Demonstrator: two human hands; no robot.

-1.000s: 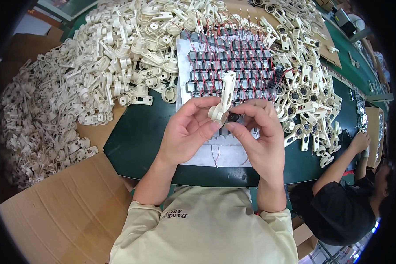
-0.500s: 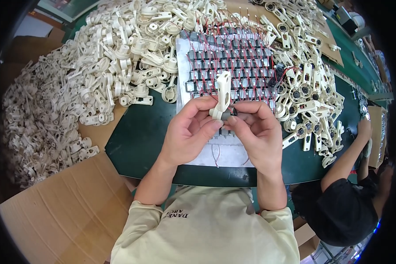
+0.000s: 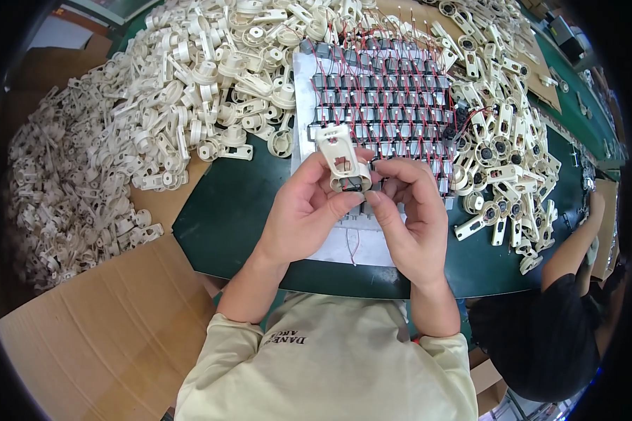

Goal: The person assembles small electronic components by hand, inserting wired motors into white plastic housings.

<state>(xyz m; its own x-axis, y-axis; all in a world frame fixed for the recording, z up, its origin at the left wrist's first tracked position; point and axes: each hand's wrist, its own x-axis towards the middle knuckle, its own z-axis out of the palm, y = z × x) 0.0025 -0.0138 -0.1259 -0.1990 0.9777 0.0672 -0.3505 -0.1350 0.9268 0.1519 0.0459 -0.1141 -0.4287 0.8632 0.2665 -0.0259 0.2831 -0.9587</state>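
Note:
My left hand [image 3: 298,214] is closed on a cream plastic housing [image 3: 339,149], with a slotted flat arm pointing up and away and a round ring at its near end. Inside the ring shows a dark grey part [image 3: 352,184]. Beside the ring, my right hand [image 3: 418,221] pinches a small dark piece; the fingertips partly hide it, and I cannot tell whether it joins the part in the ring. Beyond my hands, rows of dark grey blocks with red wires [image 3: 383,98] lie on a white sheet [image 3: 303,91].
Cream housings [image 3: 218,70] are heaped at the left and far left. More housings, with black round inserts [image 3: 502,154], lie at the right on the green table [image 3: 232,196]. A cardboard flap [image 3: 112,330] stands at the near left. Another person's arm [image 3: 576,238] reaches in at the right.
The housing has turned in my left hand, from edge-on to showing its slotted face and the ring's opening. Both hands stay close together around it. The view has shifted slightly.

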